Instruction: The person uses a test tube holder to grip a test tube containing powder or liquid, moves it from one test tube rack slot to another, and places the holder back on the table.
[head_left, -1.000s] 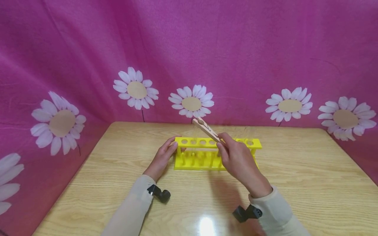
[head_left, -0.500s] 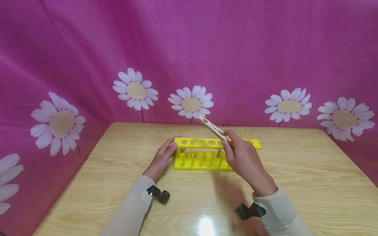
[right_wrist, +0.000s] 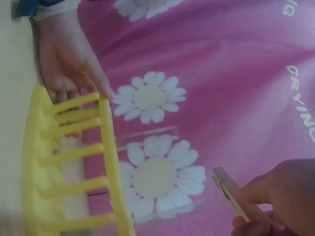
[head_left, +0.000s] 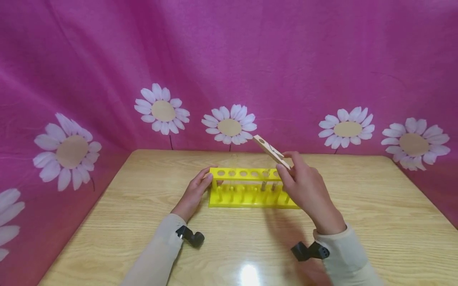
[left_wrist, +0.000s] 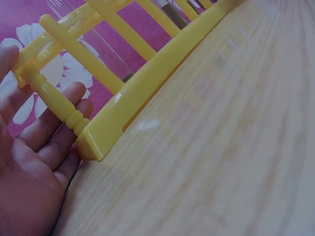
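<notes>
A yellow test tube rack stands in the middle of the wooden table. My left hand rests with straight fingers against the rack's left end; the left wrist view shows my left hand's fingers behind the rack's end post. My right hand hovers over the rack's right half and pinches a wooden clamp, which points up and to the left. In the right wrist view the clamp sticks out from my fingertips, clear of the rack. Clear glass tubes stand in the rack.
The light wooden table stretches to both sides and in front of the rack. A pink cloth with white daisies hangs right behind the table's far edge. Black camera mounts sit on both wrists.
My right hand has carried the wooden clamp to the right along the rack and slightly higher. The left hand has stayed at the rack's left end.
</notes>
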Demonstrator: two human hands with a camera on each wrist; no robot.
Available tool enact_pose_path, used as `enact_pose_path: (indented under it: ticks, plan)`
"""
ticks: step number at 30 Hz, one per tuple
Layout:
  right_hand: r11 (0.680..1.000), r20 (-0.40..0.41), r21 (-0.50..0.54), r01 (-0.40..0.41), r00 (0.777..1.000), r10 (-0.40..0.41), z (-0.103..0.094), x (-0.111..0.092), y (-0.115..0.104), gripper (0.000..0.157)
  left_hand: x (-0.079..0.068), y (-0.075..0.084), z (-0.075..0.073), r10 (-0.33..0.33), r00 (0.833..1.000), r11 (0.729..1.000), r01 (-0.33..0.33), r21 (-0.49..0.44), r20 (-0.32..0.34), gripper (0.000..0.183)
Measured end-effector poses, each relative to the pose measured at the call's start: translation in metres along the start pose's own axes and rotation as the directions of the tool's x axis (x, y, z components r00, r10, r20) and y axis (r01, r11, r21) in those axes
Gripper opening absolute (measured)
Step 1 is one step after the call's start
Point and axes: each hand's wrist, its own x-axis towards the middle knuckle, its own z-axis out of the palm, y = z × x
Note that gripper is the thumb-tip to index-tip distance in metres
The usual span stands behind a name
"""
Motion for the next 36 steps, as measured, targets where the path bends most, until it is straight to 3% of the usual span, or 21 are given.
enact_pose_path:
  ticks: [3,10,26,36]
  plan:
    - [1.0,-0.036,-0.021,-0.002,0.999,0.002,-0.008,0.0,0.005,0.038,0.006,-0.013,-0.002,0.021,1.0,1.0,-0.021,0.005,-0.009,0.054]
    - [0.999,-0.094,-0.039,-0.038,0.995,0.034,-0.023,-0.001,0.014,0.043,0.006,-0.014,-0.003,0.066,0.998,0.997,-0.066,0.039,0.002,0.056]
    - [0.987,-0.263,-0.116,-0.109,0.962,0.075,-0.033,-0.003,0.021,0.031,0.007,-0.014,-0.002,0.047,0.999,0.998,-0.047,0.031,-0.004,0.056]
    - [0.973,-0.246,-0.13,-0.19,0.957,0.154,-0.038,-0.008,0.038,0.034,0.006,-0.014,-0.003,0.033,0.999,0.998,-0.033,0.048,0.002,0.058]
